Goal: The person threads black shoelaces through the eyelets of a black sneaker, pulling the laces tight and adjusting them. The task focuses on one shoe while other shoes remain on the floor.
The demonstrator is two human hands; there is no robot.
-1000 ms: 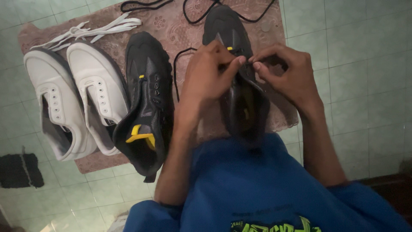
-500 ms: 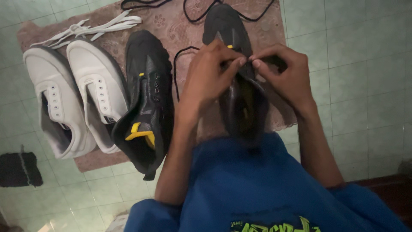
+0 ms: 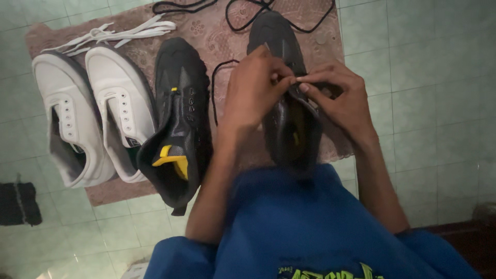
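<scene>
laces and eyelets are occupying both hands in the head view: the left hand (image 3: 256,85) and the right hand (image 3: 338,98) are meeting thumb to fingertip over the throat of a black shoe (image 3: 289,103), which is lying toe away from the person on a pinkish patterned mat (image 3: 206,36), its heel end just above the blue shirt (image 3: 305,227). both hands are closing into a fine pinch, fingers curled in rather than spread; they appear to be pinching the end of a black lace (image 3: 219,77) near an eyelet, though the lace tip itself is too small and dark to make out for certain. the lace is looping out to the left of the shoe and looking thin, limp and light, so it is probably best taken right at its stiff tip, while the shoe's upper is looking soft and foldable and is likely wanting a steadying grip at the eyelet edge. just to the left, its mate, a black shoe with a yellow heel tab (image 3: 178,124), is lying unlaced, and beside that two white shoes (image 3: 95,119) are sitting side by side with white laces (image 3: 119,33) loose above them. a dark cloth (image 3: 19,203) is resting apart on the green tiled floor (image 3: 423,77).
</scene>
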